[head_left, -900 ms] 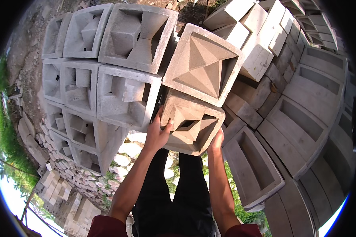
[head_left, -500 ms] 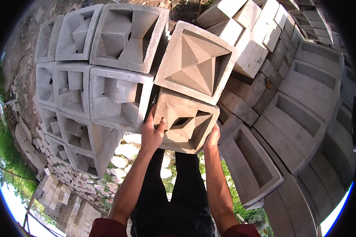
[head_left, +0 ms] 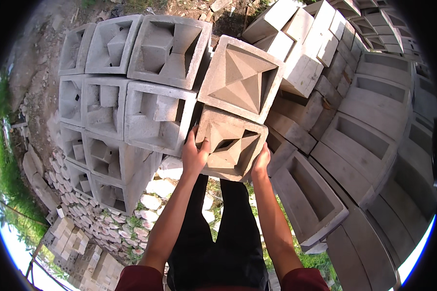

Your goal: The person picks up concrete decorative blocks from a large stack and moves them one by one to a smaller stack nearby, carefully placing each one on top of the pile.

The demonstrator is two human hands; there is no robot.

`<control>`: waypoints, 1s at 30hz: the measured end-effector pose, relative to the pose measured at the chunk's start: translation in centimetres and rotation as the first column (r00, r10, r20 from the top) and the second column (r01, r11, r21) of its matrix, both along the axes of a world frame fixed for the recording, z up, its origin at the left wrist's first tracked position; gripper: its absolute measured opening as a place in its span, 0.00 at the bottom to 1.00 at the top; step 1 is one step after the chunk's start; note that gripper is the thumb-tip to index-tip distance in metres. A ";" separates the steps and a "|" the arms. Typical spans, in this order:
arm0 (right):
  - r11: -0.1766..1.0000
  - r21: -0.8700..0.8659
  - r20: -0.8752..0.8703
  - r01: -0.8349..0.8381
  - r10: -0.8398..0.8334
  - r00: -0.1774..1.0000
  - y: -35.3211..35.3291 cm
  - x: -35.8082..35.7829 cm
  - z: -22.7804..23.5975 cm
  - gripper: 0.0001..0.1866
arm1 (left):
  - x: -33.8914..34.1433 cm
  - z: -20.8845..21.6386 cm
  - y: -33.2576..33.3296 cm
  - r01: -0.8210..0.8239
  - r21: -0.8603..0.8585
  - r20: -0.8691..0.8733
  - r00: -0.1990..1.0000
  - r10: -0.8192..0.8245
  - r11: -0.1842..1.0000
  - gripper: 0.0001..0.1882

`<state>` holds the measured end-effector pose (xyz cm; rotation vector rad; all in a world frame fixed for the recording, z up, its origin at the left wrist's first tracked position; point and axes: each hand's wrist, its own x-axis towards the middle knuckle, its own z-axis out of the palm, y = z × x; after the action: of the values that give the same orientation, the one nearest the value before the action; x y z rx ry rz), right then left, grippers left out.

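Note:
A square tan concrete vent block [head_left: 240, 162] with a faceted, pierced face is held between my two hands. My left hand [head_left: 195, 154] grips its left side, the thumb over the front rim and the fingers partly hidden behind the edge. My right hand [head_left: 261, 160] is closed against its right side. The block's far edge lies against or very close to a second vent block [head_left: 235, 77] with a raised pyramid-like pattern. What supports the held block underneath is hidden.
Stacked grey vent blocks [head_left: 153, 114] stand close on the left. Long pale blocks [head_left: 308, 60] are piled at the far right. Hollow rectangular concrete blocks [head_left: 308, 194] line the near right. Rough stones [head_left: 153, 201] and grass lie on the ground below.
The view has shifted slightly, so the left stack sits farther right in the picture. Both hands keep their grip on the vent block, which stays against or close to the far block.

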<state>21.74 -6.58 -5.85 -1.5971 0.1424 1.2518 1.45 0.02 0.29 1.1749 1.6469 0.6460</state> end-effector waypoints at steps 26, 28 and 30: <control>0.897 -0.017 0.401 -0.442 0.411 0.819 -2.1 -3.6 4.2 0.18 | 1.3 -1.6 -7.5 -0.233 -0.824 0.567 -0.371 0.736 0.517 0.23; 0.898 0.026 0.425 -0.440 0.388 0.818 -2.5 -3.9 4.0 0.18 | 1.1 -1.9 -7.7 -0.223 -0.805 0.592 -0.364 0.719 0.549 0.23; 0.886 0.071 0.465 -0.459 0.378 0.801 -2.6 -3.9 3.7 0.17 | 0.8 -2.0 -7.6 -0.207 -0.791 0.610 -0.353 0.710 0.576 0.22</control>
<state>17.84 -9.22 -2.13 -1.7628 -0.6346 1.1496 2.28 -7.58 -1.69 -0.6660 0.6086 1.2624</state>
